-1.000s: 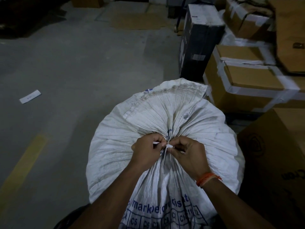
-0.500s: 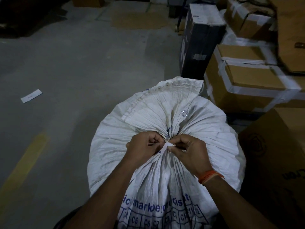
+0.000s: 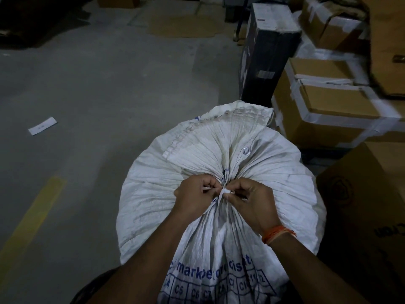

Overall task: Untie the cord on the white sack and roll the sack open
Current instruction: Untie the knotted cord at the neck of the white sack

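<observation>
A grey concrete floor (image 3: 98,88) fills the left and upper part of the view, with a yellow painted line (image 3: 30,218) running along its lower left. Taped cardboard boxes (image 3: 333,106) are stacked at the right, and a tall black box (image 3: 266,55) stands upright just beyond the sack's far edge. The white woven sack (image 3: 285,183) sits full and rounded in the lower middle of the view, close in front of the person, its mouth gathered into tight pleats at a neck near the middle of its top; the loose flap above the neck lies fanned away from the person, and blue printed lettering shows on its near side. The left hand (image 3: 192,197) and the right hand (image 3: 252,202) meet at that neck, both curled tight. The left fingers pinch a short white end of the cord, and the right thumb and fingers nip the white knot of the cord (image 3: 225,191) against the gathered cloth. An orange thread band (image 3: 277,234) circles the right wrist. A white paper slip (image 3: 42,126) lies on the floor well to the left, and a small metal eyelet (image 3: 247,150) shows in the flap.
</observation>
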`<state>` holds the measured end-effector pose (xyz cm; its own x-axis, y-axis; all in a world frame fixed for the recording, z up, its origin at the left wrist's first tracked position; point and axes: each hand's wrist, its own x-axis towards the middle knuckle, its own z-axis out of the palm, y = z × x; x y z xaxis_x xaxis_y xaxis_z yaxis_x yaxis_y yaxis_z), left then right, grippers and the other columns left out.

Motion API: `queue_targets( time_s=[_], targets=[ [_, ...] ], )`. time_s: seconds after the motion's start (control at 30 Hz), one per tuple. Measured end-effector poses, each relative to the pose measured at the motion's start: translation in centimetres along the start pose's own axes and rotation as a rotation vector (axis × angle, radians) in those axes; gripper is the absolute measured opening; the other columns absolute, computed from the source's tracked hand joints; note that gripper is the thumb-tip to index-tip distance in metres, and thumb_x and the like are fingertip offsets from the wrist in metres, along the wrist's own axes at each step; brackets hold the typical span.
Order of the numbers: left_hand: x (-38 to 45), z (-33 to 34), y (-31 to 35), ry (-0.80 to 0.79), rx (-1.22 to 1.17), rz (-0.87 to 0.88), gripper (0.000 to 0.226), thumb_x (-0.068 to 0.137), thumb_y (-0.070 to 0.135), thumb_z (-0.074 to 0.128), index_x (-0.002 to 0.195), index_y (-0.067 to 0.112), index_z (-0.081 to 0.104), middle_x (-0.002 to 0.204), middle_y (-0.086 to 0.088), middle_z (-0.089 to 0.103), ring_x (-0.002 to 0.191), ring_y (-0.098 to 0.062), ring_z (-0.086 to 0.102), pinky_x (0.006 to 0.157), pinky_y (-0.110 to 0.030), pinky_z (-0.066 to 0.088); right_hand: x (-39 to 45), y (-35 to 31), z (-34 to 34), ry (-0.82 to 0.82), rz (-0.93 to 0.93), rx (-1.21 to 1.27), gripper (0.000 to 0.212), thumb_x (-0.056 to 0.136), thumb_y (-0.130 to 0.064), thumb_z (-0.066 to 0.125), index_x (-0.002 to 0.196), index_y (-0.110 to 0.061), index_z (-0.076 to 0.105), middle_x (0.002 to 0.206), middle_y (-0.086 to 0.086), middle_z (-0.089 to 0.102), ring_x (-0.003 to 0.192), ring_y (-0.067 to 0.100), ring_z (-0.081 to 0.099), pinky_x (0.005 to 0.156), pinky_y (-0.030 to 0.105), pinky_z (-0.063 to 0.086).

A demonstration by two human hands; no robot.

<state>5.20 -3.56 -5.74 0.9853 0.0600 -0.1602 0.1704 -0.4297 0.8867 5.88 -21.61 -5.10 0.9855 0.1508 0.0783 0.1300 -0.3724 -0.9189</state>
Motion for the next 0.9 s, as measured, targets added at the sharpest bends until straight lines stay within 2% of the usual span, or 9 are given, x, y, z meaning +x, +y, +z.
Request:
queue_targets(
  time_s=[0.13,0.27,0.47,0.63,0.77,0.9],
  targets=[
    [0.0,0.1,0.0,0.008,0.013,-0.009,0.02,0.089,0.017,0.08,0.081,0.036,0.079,0.08,0.019,0.08,0.084,-0.003,0.076,0.096,-0.053,0.059,0.0,-0.1,-0.1,-0.002,-0.006,-0.02,0.017,0.075,-0.004,0.085,0.085,-0.016,0.079,0.086,-0.009,0.077,0.084,0.001,0.072,0.079,0.015,0.057],
    [-0.1,-0.4,0.1,-0.019,0.033,0.011,0.019,0.091,0.018,0.079,0.085,0.036,0.08,0.084,0.02,0.08,0.088,0.0,0.076,0.099,-0.05,0.058,0.1,-0.4,-0.2,-0.014,-0.014,-0.014,0.019,0.075,-0.002,0.085,0.085,-0.017,0.078,0.085,-0.012,0.076,0.083,-0.001,0.072,0.078,0.011,0.055],
    [0.0,-1.9,0.0,-0.049,0.14,-0.006,0.004,0.082,0.04,0.075,0.084,0.04,0.078,0.078,0.022,0.079,0.081,0.002,0.074,0.094,-0.053,0.058,0.1,-0.2,-0.2,-0.012,-0.02,-0.012,0.016,0.075,-0.005,0.086,0.087,-0.015,0.079,0.086,-0.009,0.077,0.083,0.001,0.073,0.078,0.013,0.057],
    [-0.1,-1.5,0.0,-0.065,0.062,-0.008,0.011,0.089,0.023,0.074,0.083,0.03,0.079,0.081,0.016,0.08,0.082,0.0,0.074,0.096,-0.049,0.059,0.0,0.0,-0.2,-0.014,-0.019,-0.021,0.017,0.076,-0.005,0.086,0.089,-0.013,0.079,0.088,-0.005,0.077,0.085,0.003,0.073,0.079,0.015,0.058],
    [-0.1,-1.1,-0.2,-0.045,0.036,-0.018,0.009,0.087,0.024,0.074,0.084,0.031,0.079,0.084,0.015,0.081,0.087,-0.004,0.076,0.097,-0.053,0.058,-0.1,0.0,-0.1,-0.009,-0.03,-0.011,0.018,0.076,-0.003,0.085,0.088,-0.014,0.078,0.088,-0.007,0.077,0.084,0.003,0.073,0.079,0.015,0.057],
    [-0.1,-0.8,0.0,-0.019,0.058,-0.014,0.009,0.088,0.025,0.075,0.084,0.033,0.079,0.084,0.02,0.08,0.089,0.0,0.075,0.1,-0.053,0.055,-0.1,0.0,-0.1,-0.009,-0.038,-0.018,0.018,0.076,-0.002,0.085,0.088,-0.014,0.078,0.088,-0.005,0.077,0.085,0.004,0.073,0.078,0.014,0.057]
  ],
)
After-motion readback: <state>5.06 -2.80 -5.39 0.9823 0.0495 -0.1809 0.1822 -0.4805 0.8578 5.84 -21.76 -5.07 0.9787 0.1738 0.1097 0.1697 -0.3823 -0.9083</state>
